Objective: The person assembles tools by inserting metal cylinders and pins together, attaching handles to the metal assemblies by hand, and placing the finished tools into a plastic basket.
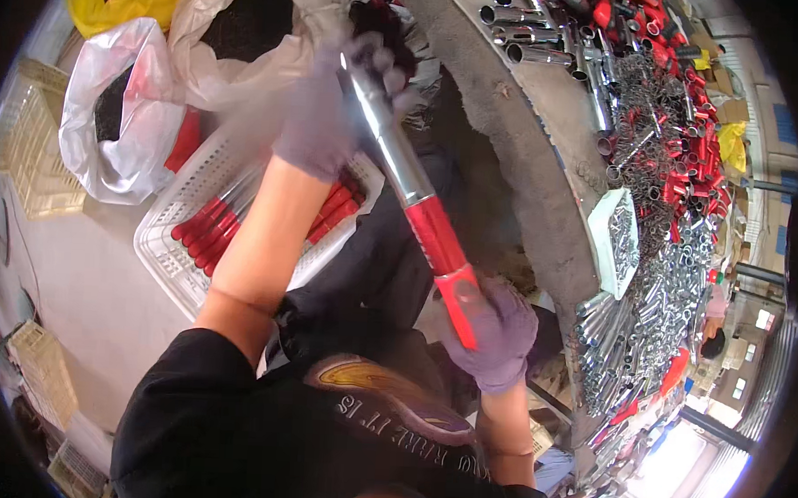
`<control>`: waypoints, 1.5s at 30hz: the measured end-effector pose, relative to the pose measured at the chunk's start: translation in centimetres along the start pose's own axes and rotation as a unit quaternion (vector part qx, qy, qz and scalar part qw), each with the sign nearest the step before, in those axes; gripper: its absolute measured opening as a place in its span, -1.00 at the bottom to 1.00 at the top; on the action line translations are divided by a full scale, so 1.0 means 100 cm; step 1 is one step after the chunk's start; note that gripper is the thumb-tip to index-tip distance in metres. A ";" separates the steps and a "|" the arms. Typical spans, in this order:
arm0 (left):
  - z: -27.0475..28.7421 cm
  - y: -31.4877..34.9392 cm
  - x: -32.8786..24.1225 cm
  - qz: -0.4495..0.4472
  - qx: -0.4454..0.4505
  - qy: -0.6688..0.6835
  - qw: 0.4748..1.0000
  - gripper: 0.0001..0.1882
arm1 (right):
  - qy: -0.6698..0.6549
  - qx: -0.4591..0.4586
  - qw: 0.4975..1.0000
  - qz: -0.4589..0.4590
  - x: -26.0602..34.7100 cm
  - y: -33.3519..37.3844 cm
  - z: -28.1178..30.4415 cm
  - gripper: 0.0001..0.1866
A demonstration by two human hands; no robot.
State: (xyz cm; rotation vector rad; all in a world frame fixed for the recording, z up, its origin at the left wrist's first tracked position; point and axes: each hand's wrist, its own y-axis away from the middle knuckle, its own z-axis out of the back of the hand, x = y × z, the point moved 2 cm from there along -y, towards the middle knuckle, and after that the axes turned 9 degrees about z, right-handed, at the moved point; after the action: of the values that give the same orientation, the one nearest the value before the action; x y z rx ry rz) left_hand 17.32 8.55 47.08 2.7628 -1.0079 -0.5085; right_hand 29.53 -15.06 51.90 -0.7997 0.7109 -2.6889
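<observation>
A tool with a chrome tubular shaft and red handle slants across the middle, its chrome end up and to the left. My right hand, in a greyish-purple glove, is closed around the lower end of the red handle. At the chrome end is my gloved left hand. Motion smears its fingers, so whether they grip the shaft is unclear. Beneath my left forearm stands a white perforated plastic basket, holding several similar red-handled tools laid side by side.
White plastic bags with dark contents stand beyond the basket, beside a yellow bag. Along the right runs a worn bench heaped with chrome tubes, springs, red parts and small metal pieces. A pale green tray sits on it.
</observation>
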 end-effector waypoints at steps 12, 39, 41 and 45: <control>0.028 -0.012 0.013 0.104 0.020 0.069 0.992 -0.90 | 0.198 0.140 0.969 0.040 0.012 0.028 -0.019 -0.53; -0.078 0.026 0.012 -0.030 0.445 -0.027 0.895 -0.74 | -0.761 -0.161 0.444 -0.445 0.027 0.068 -0.003 -0.36; -0.077 0.022 0.021 -0.040 0.145 0.037 0.988 -0.73 | -0.602 -0.182 0.688 -0.363 0.020 0.054 0.015 -0.32; -0.076 0.024 0.038 0.044 0.248 0.033 0.967 -0.67 | -0.511 -0.237 0.745 -0.357 0.026 0.022 0.032 -0.38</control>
State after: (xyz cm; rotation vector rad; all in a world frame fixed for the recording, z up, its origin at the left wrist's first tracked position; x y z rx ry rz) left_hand 21.37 4.48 53.75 3.1072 -1.3977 -0.1599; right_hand 29.37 -19.09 54.28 -2.8146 0.8492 -1.8961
